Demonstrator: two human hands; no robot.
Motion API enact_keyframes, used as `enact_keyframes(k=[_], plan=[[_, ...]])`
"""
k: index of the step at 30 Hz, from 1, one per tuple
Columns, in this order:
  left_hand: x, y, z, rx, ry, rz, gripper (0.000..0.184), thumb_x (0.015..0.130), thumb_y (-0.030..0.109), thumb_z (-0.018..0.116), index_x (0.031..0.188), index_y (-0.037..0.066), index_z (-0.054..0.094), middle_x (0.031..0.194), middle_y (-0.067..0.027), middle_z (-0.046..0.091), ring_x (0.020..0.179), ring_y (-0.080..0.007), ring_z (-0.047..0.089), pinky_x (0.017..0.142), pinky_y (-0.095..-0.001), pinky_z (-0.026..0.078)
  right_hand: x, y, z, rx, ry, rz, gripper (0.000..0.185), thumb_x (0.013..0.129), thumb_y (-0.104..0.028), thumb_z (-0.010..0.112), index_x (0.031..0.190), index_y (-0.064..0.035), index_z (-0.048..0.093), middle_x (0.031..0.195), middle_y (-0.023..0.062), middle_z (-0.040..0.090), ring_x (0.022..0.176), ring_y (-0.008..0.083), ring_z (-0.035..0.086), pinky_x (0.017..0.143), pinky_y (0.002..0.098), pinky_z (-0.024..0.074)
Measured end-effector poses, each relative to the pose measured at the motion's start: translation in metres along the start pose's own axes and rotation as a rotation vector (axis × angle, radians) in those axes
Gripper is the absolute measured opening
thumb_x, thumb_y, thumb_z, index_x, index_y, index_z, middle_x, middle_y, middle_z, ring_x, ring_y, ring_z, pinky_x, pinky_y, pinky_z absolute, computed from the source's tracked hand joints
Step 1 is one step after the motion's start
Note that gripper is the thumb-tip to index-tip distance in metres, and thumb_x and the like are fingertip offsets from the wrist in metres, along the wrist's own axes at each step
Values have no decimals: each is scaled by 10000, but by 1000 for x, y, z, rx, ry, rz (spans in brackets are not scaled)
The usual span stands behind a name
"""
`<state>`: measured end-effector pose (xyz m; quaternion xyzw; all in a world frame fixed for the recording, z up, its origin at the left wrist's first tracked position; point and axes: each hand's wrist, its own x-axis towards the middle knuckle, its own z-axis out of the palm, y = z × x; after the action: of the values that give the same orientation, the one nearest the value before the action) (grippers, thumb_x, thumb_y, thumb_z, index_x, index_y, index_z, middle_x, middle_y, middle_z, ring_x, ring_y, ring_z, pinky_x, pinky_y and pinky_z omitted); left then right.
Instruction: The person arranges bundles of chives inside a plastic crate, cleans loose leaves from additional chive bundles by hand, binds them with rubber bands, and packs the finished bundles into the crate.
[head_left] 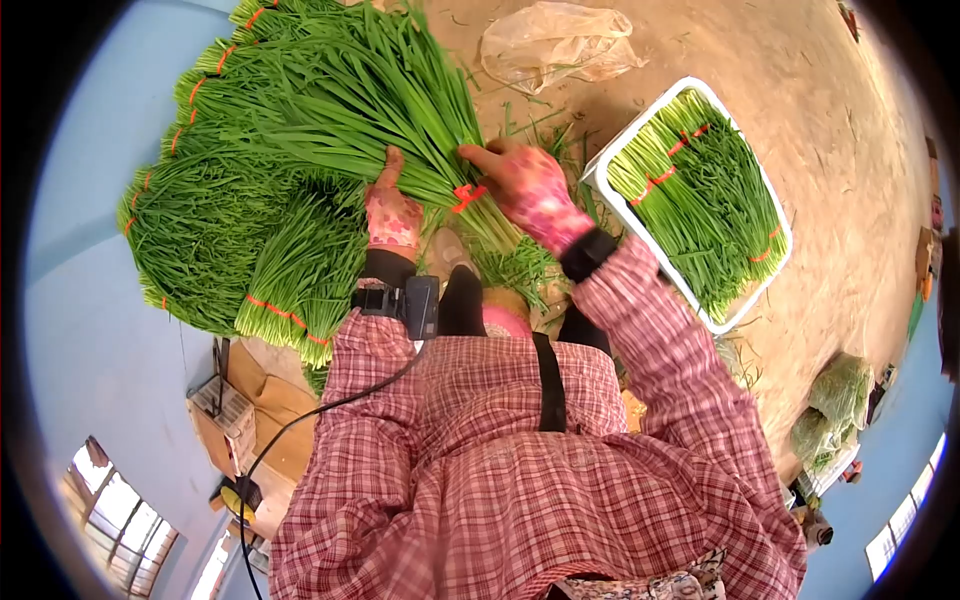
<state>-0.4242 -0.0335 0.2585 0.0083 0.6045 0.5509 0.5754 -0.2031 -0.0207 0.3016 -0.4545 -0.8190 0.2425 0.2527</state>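
A large bunch of garlic chives (400, 110), bound near its pale stem ends with a red tie (467, 197), is held in front of me, its green leaves pointing up and left. My left hand (393, 212), in a pink patterned fingerless glove, grips the bunch from the left, thumb on top and other fingers hidden beneath the leaves. From the other side my right hand (528, 190), gloved likewise, closes on the bunch beside the tie, with a finger laid across the leaves. Loose chives (515, 268) lie below the stem ends.
Tied chive bunches (215, 225) are piled at the left along the blue wall (75, 300). To the right, a white crate (597, 180) holds several more bunches. A crumpled plastic bag (555, 45) lies on the floor (830, 150), which has scattered leaf scraps.
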Motion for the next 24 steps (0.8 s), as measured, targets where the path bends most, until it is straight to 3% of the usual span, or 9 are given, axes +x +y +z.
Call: enact_keyframes(k=[3,7,10,11,14,16,17,21,24], plan=[[0,0,-2,42,6,-46,295,940,311,697,1183,146,672,770,76,619,415,-44,318,393,-225,245,10,9,5,-149,-117,-162,130,826,-186,658,931,-112,675,840,110,615,812,334,630,679,469,484],[-15,8,8,152,17,16,272,938,334,705,773,154,586,547,79,371,391,-86,265,369,-284,219,-41,40,6,-279,-172,-175,140,763,-175,636,872,-90,660,783,114,616,766,327,638,658,473,480],[30,0,-23,-33,-105,-52,236,950,336,683,911,110,624,651,38,519,483,-119,439,449,-280,369,-111,63,-5,-350,-756,53,125,693,-88,634,802,-80,695,878,139,678,806,327,679,714,447,549],[33,2,-26,-91,-150,-91,243,953,333,679,960,95,632,702,20,569,531,-132,499,492,-281,420,-131,74,-1,-288,-903,183,201,757,-115,673,948,-70,717,948,156,697,860,332,688,761,436,560],[25,5,-22,-199,-295,-109,342,949,313,678,1138,34,617,1085,-93,692,912,-230,674,814,-339,560,-143,60,8,313,-173,432,338,840,-201,733,1109,-4,673,981,144,707,853,278,698,760,402,564],[19,1,-13,-182,-182,-138,413,941,341,685,1204,38,587,1167,-104,666,904,-241,681,617,-273,540,-114,42,32,752,175,632,386,870,-223,746,1144,30,646,978,128,706,838,235,696,740,363,565],[17,-1,-8,-171,-128,-152,451,936,356,688,1237,40,572,1208,-109,653,900,-246,684,519,-239,530,-97,19,5,1062,98,879,317,908,-181,714,1105,57,643,926,104,699,782,169,684,684,291,557],[26,-22,-13,-310,-247,-193,482,952,383,652,1275,38,554,1267,-131,627,1039,-341,645,730,-402,594,-117,35,-12,1154,348,1042,176,961,-147,654,1040,9,657,861,72,695,682,154,669,613,281,563],[17,-29,-7,-309,-311,-163,496,955,385,645,1296,38,545,1318,-141,598,1154,-350,586,964,-520,486,-112,12,-19,1125,282,1064,193,927,-183,709,991,-2,695,814,43,689,668,120,643,620,245,532]])
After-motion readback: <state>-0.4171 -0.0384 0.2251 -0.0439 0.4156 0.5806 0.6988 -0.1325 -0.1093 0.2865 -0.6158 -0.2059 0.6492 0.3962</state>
